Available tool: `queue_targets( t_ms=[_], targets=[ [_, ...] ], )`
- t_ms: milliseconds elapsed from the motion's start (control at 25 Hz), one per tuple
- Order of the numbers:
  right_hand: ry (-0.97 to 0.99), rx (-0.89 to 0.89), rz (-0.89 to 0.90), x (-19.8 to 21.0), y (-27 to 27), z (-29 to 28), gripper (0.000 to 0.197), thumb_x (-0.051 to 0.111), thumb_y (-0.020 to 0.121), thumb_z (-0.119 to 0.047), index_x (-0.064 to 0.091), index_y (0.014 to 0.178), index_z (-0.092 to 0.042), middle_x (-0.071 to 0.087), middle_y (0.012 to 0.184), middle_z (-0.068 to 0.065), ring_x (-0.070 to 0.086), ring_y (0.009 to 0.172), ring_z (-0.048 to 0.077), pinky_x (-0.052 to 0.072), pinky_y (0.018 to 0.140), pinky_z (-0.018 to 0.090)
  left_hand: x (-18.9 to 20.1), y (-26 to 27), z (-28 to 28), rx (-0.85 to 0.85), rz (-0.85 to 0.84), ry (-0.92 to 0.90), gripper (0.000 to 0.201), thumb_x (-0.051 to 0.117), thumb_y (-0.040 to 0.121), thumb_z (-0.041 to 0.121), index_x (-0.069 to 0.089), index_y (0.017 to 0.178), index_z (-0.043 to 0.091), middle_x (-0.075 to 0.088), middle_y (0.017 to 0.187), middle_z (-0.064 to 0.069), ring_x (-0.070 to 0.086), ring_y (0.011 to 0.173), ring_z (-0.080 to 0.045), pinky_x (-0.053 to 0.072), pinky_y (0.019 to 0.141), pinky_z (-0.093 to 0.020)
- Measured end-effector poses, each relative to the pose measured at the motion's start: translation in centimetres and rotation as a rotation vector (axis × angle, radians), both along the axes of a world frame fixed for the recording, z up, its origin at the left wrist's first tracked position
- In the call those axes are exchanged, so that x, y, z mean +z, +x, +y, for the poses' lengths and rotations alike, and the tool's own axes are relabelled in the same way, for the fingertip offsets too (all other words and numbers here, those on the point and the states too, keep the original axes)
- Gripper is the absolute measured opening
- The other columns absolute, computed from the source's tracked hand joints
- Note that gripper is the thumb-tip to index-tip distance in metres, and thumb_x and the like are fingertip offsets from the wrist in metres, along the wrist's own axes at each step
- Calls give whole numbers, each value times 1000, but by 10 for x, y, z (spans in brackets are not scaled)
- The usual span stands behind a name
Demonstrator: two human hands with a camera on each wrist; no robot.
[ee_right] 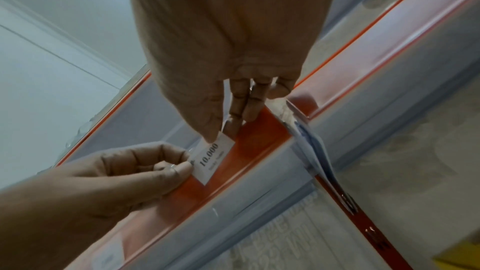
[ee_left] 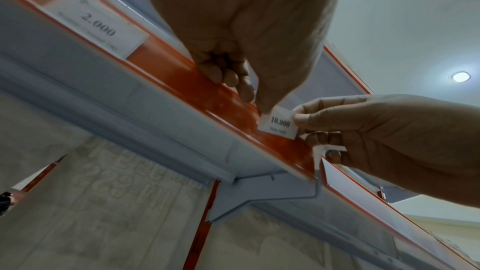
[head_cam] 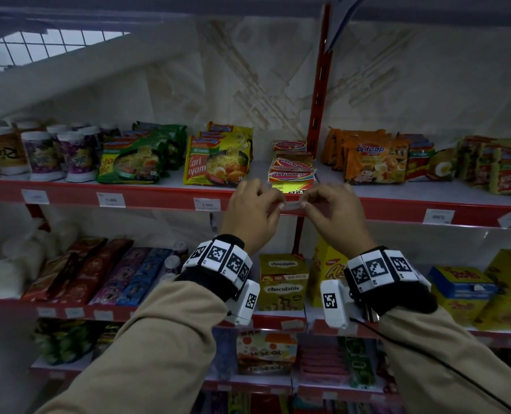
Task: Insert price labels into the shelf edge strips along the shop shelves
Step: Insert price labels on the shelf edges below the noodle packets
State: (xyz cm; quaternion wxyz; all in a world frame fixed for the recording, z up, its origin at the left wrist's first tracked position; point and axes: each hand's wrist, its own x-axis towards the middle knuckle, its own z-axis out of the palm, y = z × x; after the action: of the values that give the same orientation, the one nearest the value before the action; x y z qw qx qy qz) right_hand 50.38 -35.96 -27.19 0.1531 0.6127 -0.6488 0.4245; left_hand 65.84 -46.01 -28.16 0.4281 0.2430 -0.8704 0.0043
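Observation:
A small white price label (head_cam: 291,205) printed "10.000" is held against the red shelf edge strip (head_cam: 158,195) of the noodle shelf, below the Montana boxes. My left hand (head_cam: 278,204) pinches its left end between thumb and forefinger. My right hand (head_cam: 305,206) pinches its right end. In the left wrist view the label (ee_left: 279,124) lies on the strip (ee_left: 223,93), with the left hand (ee_left: 257,103) at its upper corner and the right hand (ee_left: 301,122) on its far edge. The right wrist view shows the label (ee_right: 213,159) slanted across the strip (ee_right: 257,141), under the right hand (ee_right: 221,133).
Other labels sit in the same strip: a "2.000" label (head_cam: 207,204) to the left and one (head_cam: 438,216) to the right. A red upright post (head_cam: 318,94) rises just behind the hands. Noodle packs (head_cam: 218,159) and Montana boxes (head_cam: 291,171) stand on the shelf above.

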Motion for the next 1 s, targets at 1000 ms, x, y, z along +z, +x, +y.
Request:
queue_targets(
  t_ms=[1000],
  targets=[
    [162, -279, 241, 6, 9, 12, 16, 62, 87, -26, 57, 100, -18, 59, 100, 2, 50, 97, 26, 39, 81, 40, 4, -2, -3, 40, -98, -25, 16, 53, 94, 29, 55, 99, 14, 50, 98, -5, 43, 92, -22, 39, 77, -34]
  ],
)
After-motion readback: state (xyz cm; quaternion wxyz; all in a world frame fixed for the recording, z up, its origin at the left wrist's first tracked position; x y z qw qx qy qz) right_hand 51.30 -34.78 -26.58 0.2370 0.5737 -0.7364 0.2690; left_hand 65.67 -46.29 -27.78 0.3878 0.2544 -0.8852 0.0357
